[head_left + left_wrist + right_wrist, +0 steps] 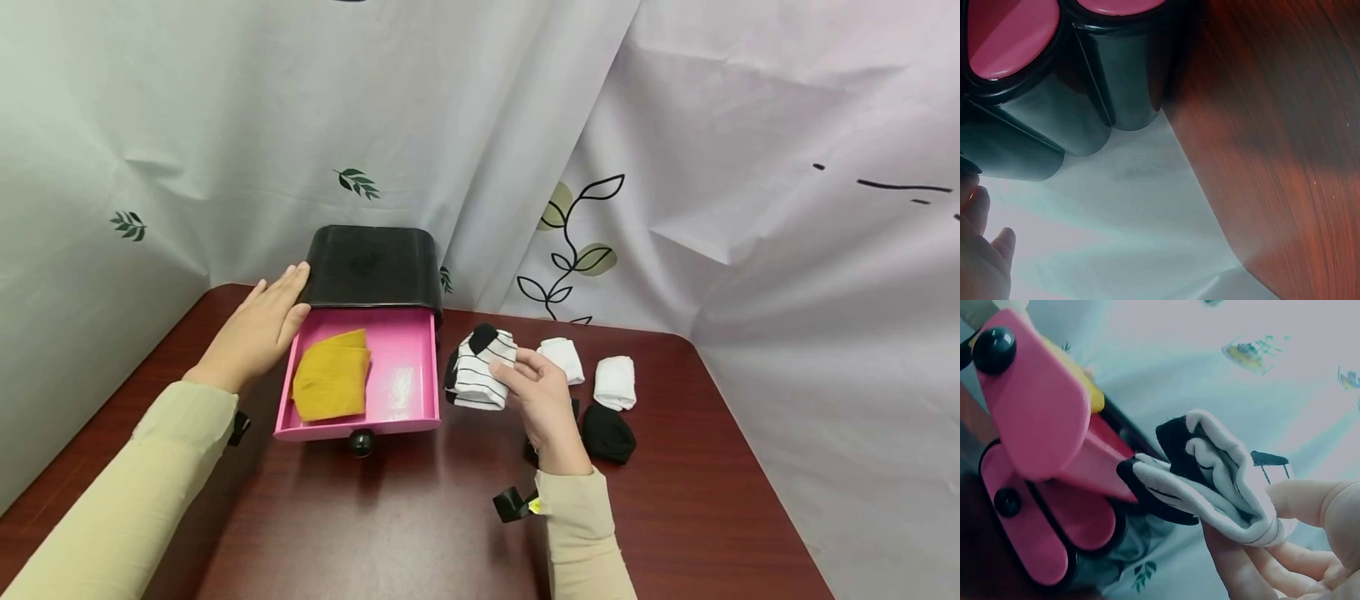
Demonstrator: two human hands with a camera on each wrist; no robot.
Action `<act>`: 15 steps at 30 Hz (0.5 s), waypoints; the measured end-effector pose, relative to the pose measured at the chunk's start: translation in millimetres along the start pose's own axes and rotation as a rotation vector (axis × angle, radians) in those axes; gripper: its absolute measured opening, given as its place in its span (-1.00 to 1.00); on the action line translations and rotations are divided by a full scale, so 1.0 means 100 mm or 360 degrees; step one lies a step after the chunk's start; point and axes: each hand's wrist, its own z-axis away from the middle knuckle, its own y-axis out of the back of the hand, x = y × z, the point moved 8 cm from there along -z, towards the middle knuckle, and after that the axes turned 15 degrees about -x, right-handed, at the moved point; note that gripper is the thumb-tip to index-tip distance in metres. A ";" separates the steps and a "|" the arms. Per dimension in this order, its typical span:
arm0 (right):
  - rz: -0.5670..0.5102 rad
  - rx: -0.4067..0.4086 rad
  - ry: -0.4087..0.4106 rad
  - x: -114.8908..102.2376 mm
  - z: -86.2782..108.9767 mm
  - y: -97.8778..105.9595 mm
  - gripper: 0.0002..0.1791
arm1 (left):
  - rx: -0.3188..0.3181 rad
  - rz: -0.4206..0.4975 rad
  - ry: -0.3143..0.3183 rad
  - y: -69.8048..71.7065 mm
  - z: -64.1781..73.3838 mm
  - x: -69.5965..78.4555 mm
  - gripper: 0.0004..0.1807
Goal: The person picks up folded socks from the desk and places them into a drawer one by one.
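- Thumb and fingers clamped on the fabric, a right hand [546, 404] holds a folded striped bundle [482, 377] above the worktop [360, 533], just right of an open pink drawer [397, 375].
- A left hand [255, 333] rests against the left side of a black cabinet [371, 267], fingers extended, thumb apart.
- Inside the drawer, at left, lies a folded yellow cloth [330, 382].
- White bundles [615, 383] and a black bundle [609, 433] sit at right.

The drawer [397, 343] is free from above on its right, over the side wall [435, 371]; yellow cloth [331, 382] blocks its left, the cabinet [372, 268] its back.
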 end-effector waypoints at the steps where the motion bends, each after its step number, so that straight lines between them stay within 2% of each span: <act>1: -0.0011 -0.0010 0.0003 -0.02 0.00 -0.02 -0.64 | 0.0003 -0.0001 -0.0004 0.00 0.00 0.00 -0.26; 10: -0.0099 -0.0102 0.0049 -0.14 -0.09 -0.34 -0.62 | 0.0021 -0.0001 -0.0021 0.00 0.00 -0.02 -0.27; 15: -0.0025 -0.0158 0.0079 -0.16 -0.16 -0.52 -0.59 | 0.0012 -0.0002 -0.0026 0.00 0.00 -0.03 -0.27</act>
